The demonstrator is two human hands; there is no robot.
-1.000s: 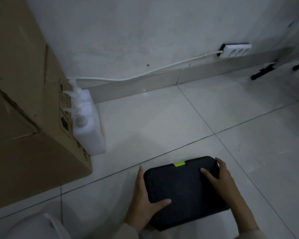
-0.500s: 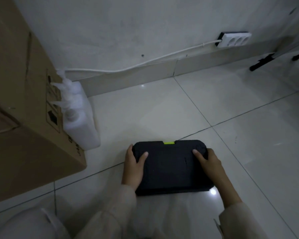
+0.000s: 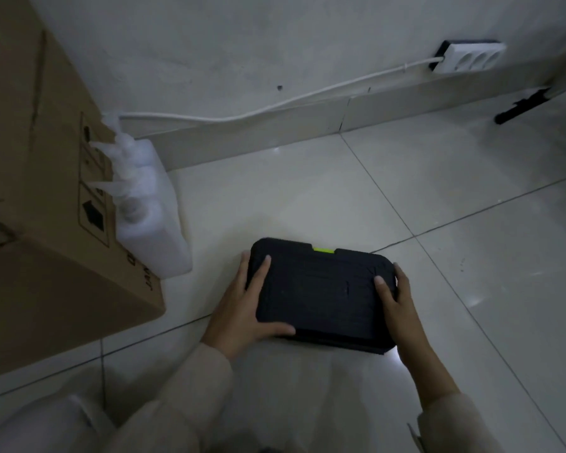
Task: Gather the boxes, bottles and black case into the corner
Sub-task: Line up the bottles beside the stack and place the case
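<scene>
Centrally, a black case [image 3: 321,292] with a green latch [image 3: 323,250] lies flat on the tiled floor [image 3: 471,322], gripped at both short ends. Left hand [image 3: 242,317]: fingers laid over the lid, thumb along the near edge. Right hand [image 3: 397,304]: fingers wrapped over the right end. At left, white pump bottles [image 3: 151,220] stand touching a large cardboard box [image 3: 40,204], near the case. A power strip [image 3: 471,57] rests on the skirting board.
</scene>
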